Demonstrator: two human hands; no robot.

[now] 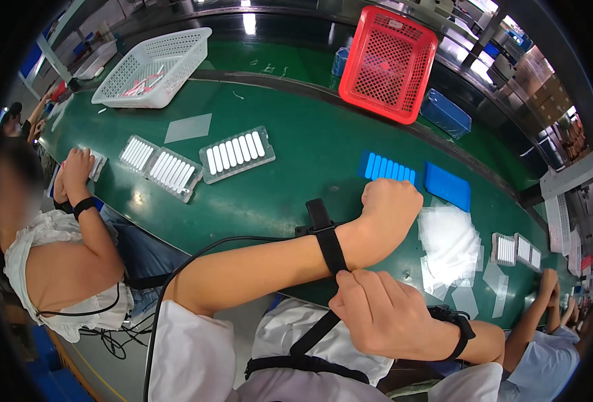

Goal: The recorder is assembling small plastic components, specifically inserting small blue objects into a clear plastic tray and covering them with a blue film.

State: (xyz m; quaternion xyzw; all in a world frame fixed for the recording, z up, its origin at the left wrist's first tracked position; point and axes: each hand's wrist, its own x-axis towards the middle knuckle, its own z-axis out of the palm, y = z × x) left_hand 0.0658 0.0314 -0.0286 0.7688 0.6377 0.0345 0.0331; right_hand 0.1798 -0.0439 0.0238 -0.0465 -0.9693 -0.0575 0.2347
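Observation:
My left hand [391,213] is curled into a fist above the green table, just in front of a blue tray of strips [390,167]. Its fingertips face away, so anything inside them is hidden. A black wrist strap [330,248] circles that wrist, its loose end standing up. My right hand [383,313] is closed, thumb and fingers pinching the strap's lower edge. Right of my left hand lie a plain blue tray [447,186] and a spread pile of clear plastic sheets [449,244].
Clear trays with white strips [238,154] lie left on the table [296,181], beside a translucent sheet [188,128]. A white basket [152,70], a red basket [389,63] and a blue bin [446,114] stand at the back. Co-workers sit at left [68,261] and right [544,355].

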